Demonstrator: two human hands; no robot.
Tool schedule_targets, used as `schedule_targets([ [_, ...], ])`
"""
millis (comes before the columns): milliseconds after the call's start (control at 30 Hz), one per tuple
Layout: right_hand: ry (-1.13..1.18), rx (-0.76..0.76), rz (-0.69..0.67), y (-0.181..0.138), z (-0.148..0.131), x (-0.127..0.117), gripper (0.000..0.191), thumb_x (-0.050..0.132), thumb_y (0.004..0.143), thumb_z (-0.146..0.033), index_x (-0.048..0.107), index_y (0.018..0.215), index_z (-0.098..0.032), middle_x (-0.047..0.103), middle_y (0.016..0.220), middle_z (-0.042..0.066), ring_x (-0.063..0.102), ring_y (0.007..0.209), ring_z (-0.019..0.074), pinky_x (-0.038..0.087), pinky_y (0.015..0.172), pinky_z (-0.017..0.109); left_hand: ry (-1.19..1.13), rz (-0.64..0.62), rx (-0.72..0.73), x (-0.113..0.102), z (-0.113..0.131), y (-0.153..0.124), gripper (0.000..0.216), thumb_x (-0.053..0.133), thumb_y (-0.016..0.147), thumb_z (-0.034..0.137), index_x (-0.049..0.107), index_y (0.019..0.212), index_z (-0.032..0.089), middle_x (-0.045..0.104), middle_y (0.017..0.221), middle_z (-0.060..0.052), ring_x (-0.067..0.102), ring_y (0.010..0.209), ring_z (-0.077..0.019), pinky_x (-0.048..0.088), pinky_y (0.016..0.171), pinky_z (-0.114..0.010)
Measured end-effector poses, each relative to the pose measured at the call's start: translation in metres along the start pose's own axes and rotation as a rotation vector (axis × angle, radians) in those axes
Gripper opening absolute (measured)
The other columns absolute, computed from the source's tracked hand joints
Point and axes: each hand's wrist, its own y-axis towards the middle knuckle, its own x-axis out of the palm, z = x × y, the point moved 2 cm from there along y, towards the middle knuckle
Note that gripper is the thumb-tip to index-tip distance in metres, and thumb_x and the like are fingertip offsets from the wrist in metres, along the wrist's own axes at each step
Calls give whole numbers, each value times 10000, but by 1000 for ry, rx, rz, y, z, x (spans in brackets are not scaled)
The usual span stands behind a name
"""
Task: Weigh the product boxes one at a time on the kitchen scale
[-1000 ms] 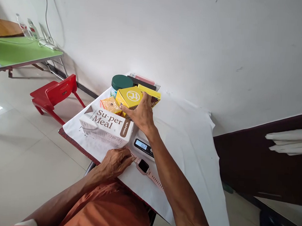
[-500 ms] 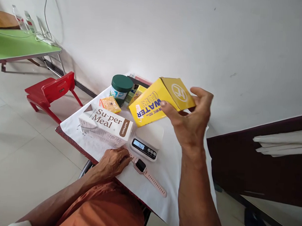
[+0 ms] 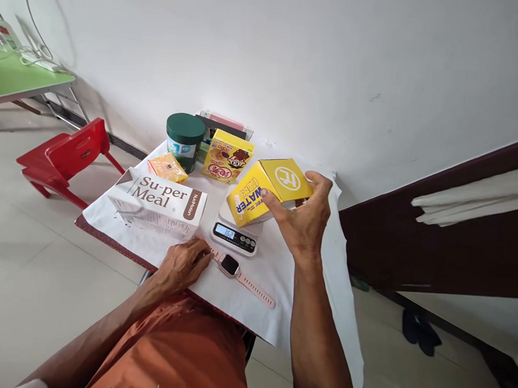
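Note:
My right hand (image 3: 303,219) grips a yellow box (image 3: 252,195) marked WATER, with thumb and fingers at opposite sides. The box is tilted over the white digital kitchen scale (image 3: 235,239), hiding much of its platform; whether they touch I cannot tell. The lit display seems to read 362. At the table's front edge, my left hand (image 3: 185,263) has its fingers curled together over one strap end of a pink smartwatch (image 3: 229,265), which lies flat. Beside the scale is a white Su-per Meal box (image 3: 158,204).
Behind stand a dark green tub (image 3: 185,135), an orange packet (image 3: 168,167), a yellow snack box (image 3: 227,156) and darker boxes (image 3: 225,127) by the wall. A red chair (image 3: 78,154) and a green table (image 3: 26,78) are on the left. White cloth covers the work table (image 3: 253,319).
My right hand has lowered the yellow box toward the scale, and the snack box behind it now shows. The view has shifted right. My left hand stays at the watch strap.

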Motion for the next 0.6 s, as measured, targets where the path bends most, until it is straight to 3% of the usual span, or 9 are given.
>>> schedule_targets([
  [100, 44, -7, -46, 3, 9, -2, 853, 804, 713, -626, 443, 1394, -262, 584, 1298, 132, 588, 1210, 351, 524, 990, 592, -125, 28, 24, 5, 13, -2, 285, 538, 1031, 314, 544, 1291, 198, 661, 1112, -87, 663, 972, -179, 561, 876, -322],
  [200, 102, -14, -127, 6, 15, -6, 920, 820, 692, -645, 427, 1425, -252, 567, 1348, 150, 587, 1228, 347, 541, 978, 567, -175, 35, 29, 14, 30, -3, 517, 532, 1039, 354, 362, 1509, 219, 519, 1382, -161, 553, 1276, -238, 509, 1079, -417],
  [367, 207, -19, -253, 16, 21, -11, 956, 839, 667, -656, 435, 1443, -273, 546, 1390, 135, 606, 1206, 323, 577, 944, 515, -167, 87, -15, 26, 34, 2, 657, 498, 1045, 428, 212, 1601, 228, 382, 1510, -202, 404, 1451, -310, 391, 1203, -540],
  [500, 237, -34, -400, 29, 24, -12, 989, 878, 615, -655, 477, 1434, -272, 524, 1420, 109, 554, 1290, 330, 545, 1035, 508, -170, 72, -21, 27, 21, 16, 809, 446, 1038, 546, 23, 1653, 233, 142, 1686, -203, 128, 1605, -351, 191, 1299, -592],
  [600, 258, -52, -472, 36, 27, -15, 997, 889, 612, -647, 480, 1445, -280, 495, 1447, 99, 503, 1357, 333, 502, 1106, 509, -188, 52, -108, 24, 11, 29, 794, 371, 1043, 594, 25, 1653, 221, 109, 1717, -197, 76, 1618, -367, 129, 1305, -620],
])
